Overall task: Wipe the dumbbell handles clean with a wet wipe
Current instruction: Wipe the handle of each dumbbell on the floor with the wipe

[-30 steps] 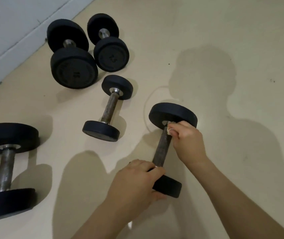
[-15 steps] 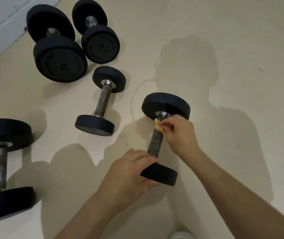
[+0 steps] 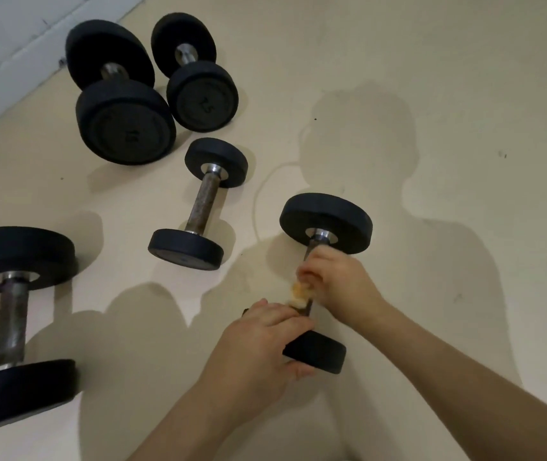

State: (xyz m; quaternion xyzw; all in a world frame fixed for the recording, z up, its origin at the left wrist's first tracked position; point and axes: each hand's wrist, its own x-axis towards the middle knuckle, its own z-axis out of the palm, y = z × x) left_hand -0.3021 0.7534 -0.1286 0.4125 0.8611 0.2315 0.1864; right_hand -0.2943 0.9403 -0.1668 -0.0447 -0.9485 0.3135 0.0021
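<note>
The beige floor [image 3: 431, 78] is taking up most of the view, with a white skirting board [image 3: 16, 44] running along its upper left edge. The shadow of the person [image 3: 381, 154] is falling across the floor to the right of centre.

Five black dumbbells are lying on the floor. The largest dumbbell [image 3: 122, 94] is sitting at upper left, its near plate facing the camera. A second large dumbbell [image 3: 12, 314] is lying at the left edge, partly cut off by the frame, its rusty bar showing between the plates. A medium dumbbell [image 3: 199, 74] is resting just beside the largest one, to its right. A small dumbbell [image 3: 204, 204] is lying nearer the centre, untouched, its handle brown with rust.

The dumbbell under treatment [image 3: 327, 221] is lying at lower centre, far plate up, near plate toward the person. The left hand [image 3: 258, 347] is pressing down on its near plate [image 3: 318, 356], fingers curled over the rim and gripping it. The right hand [image 3: 338, 281] is closing around the handle [image 3: 312, 247], fingers clenched on a wet wipe [image 3: 298, 292], which is appearing yellowish and blurred. The wipe is touching the lower part of the handle, just above the left hand's fingers.
</note>
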